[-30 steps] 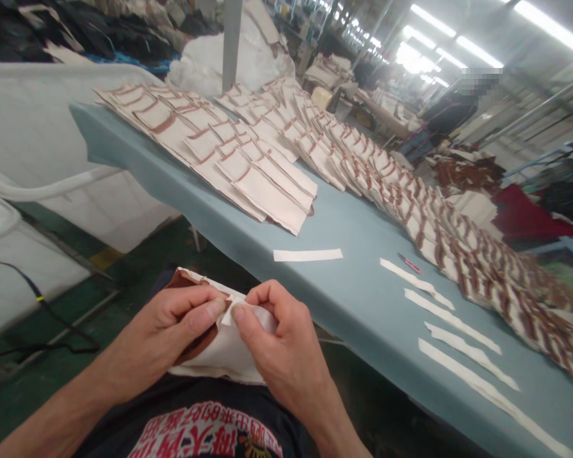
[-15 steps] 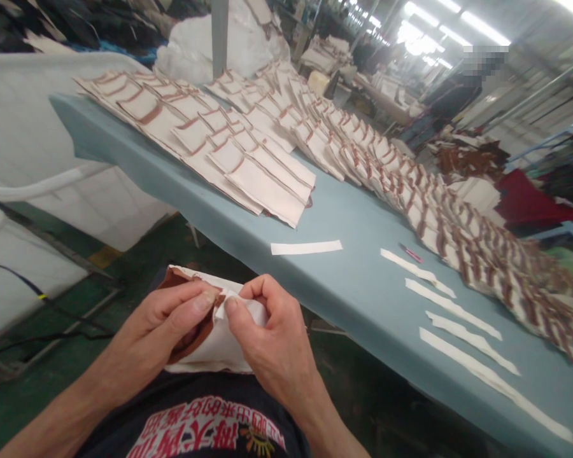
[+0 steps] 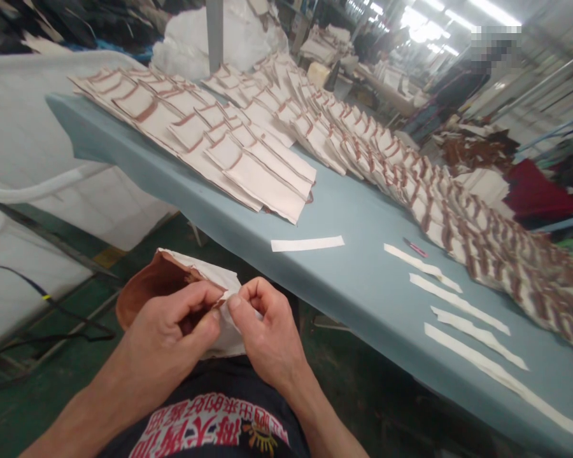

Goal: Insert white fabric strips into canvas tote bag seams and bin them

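Observation:
Over my lap, I hold a pouch-like piece (image 3: 214, 270) with a white outside and a brown inside. Its mouth gapes to the left, showing the brown inner face (image 3: 141, 286). My left hand (image 3: 167, 334) is closed, pinching the edge of the piece with thumb and forefinger. Right beside it, my right hand (image 3: 270, 334) pinches the same edge, where a small white bit shows at the thumb. The fingertips nearly meet, and the exact spot between them is partly hidden.
A blue-green covered table (image 3: 353, 280) slants across ahead. On it lie overlapping rows of white pieces with brown edges (image 3: 267, 184), several white strips (image 3: 458, 302), a single strip (image 3: 308, 243) and a small pink-handled tool (image 3: 415, 247). White carts (image 3: 23, 114) stand left.
The pouch-like piece has swung so its brown mouth opens wider toward the left. My left thumb has drawn down and my fingers have shifted slightly along the edge.

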Demonstrator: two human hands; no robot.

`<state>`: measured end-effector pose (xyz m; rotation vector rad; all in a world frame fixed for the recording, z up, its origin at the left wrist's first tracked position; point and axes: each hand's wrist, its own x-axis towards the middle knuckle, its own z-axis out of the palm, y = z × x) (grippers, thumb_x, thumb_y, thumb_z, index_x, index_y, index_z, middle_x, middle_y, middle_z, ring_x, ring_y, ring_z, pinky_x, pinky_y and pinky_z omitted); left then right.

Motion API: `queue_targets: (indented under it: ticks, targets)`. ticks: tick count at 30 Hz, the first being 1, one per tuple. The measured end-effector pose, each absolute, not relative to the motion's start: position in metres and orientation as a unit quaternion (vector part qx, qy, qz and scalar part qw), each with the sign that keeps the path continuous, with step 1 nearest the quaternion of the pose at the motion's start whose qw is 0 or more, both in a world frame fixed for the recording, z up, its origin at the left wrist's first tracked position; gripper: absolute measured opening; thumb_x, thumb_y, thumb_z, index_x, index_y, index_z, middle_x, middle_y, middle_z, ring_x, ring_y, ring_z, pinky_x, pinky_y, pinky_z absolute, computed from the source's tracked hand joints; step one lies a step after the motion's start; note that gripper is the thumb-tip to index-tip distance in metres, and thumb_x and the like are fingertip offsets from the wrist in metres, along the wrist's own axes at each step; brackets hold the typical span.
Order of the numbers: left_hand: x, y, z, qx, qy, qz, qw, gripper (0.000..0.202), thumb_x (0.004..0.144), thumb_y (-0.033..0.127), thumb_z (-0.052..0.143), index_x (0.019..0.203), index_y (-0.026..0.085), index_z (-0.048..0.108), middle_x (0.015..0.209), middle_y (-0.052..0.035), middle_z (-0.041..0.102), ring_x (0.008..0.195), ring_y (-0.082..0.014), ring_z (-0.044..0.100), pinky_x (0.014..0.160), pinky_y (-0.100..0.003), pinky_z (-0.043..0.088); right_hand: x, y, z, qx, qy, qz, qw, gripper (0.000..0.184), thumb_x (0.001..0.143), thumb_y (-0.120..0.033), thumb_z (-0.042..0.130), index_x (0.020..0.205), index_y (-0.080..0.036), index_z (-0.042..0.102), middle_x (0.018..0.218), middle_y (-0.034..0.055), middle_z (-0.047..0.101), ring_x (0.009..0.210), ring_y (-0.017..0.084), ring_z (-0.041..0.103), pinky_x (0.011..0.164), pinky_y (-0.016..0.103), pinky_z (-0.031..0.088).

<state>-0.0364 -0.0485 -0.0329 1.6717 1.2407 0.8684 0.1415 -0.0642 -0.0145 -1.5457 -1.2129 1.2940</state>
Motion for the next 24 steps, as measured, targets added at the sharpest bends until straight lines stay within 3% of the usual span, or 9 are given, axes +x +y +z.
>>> queue_targets:
  ticks: [4,9,13,17,20,24]
  targets:
    - [-0.034,-0.051,-0.028,0.717,0.504,0.302,0.375,0.026,0.098,0.032,0.057,0.093,0.026,0.082,0.082,0.0030,0.083,0.070,-0.0179,0.075,0.065,-0.025,0.052,0.138,-0.065,-0.025,-0.614,-0.465,0.499,0.397,0.028,0.092,-0.052,0.061,0.081,-0.027,0.057,0.070,-0.0042,0.060,0.065,0.018,0.054,0.064,0.031,0.038]
    - [-0.022,-0.046,-0.019,0.689,0.546,0.300,0.371,0.030,0.091,0.037,0.053,0.080,0.025,0.078,0.067,0.0029,0.077,0.056,-0.0183,0.070,0.054,-0.028,0.048,0.128,-0.059,-0.038,-0.631,-0.476,0.460,0.405,0.022,0.095,-0.046,0.056,0.084,-0.027,0.057,0.077,-0.0018,0.066,0.077,0.022,0.063,0.075,0.035,0.043]
    - [-0.023,-0.042,-0.019,0.675,0.553,0.316,0.372,0.030,0.085,0.037,0.050,0.077,0.024,0.075,0.066,0.0020,0.076,0.058,-0.0189,0.068,0.055,-0.027,0.049,0.124,-0.057,-0.042,-0.630,-0.480,0.483,0.373,0.021,0.102,-0.045,0.058,0.092,-0.027,0.060,0.076,-0.0029,0.066,0.075,0.021,0.063,0.071,0.033,0.042]
    - [-0.035,-0.034,-0.022,0.691,0.502,0.306,0.420,0.026,0.089,0.034,0.049,0.075,0.025,0.069,0.066,0.0045,0.069,0.061,-0.0168,0.062,0.057,-0.026,0.046,0.122,-0.059,-0.039,-0.608,-0.468,0.499,0.402,0.026,0.106,-0.048,0.054,0.094,-0.026,0.062,0.071,-0.0047,0.061,0.067,0.018,0.057,0.065,0.031,0.040]
    - [-0.049,-0.025,-0.025,0.705,0.449,0.287,0.469,0.025,0.094,0.034,0.052,0.078,0.025,0.069,0.073,0.0048,0.069,0.069,-0.0162,0.062,0.063,-0.024,0.048,0.126,-0.062,-0.034,-0.589,-0.457,0.520,0.417,0.031,0.105,-0.053,0.057,0.096,-0.025,0.064,0.078,-0.0025,0.064,0.071,0.017,0.057,0.065,0.029,0.041]
    - [-0.061,-0.012,-0.015,0.680,0.420,0.269,0.538,0.020,0.091,0.035,0.058,0.080,0.023,0.070,0.075,0.0042,0.069,0.068,-0.0158,0.062,0.059,-0.021,0.050,0.139,-0.073,-0.028,-0.543,-0.434,0.592,0.407,0.043,0.104,-0.066,0.062,0.112,-0.024,0.065,0.081,-0.0023,0.065,0.068,0.016,0.054,0.060,0.027,0.042]
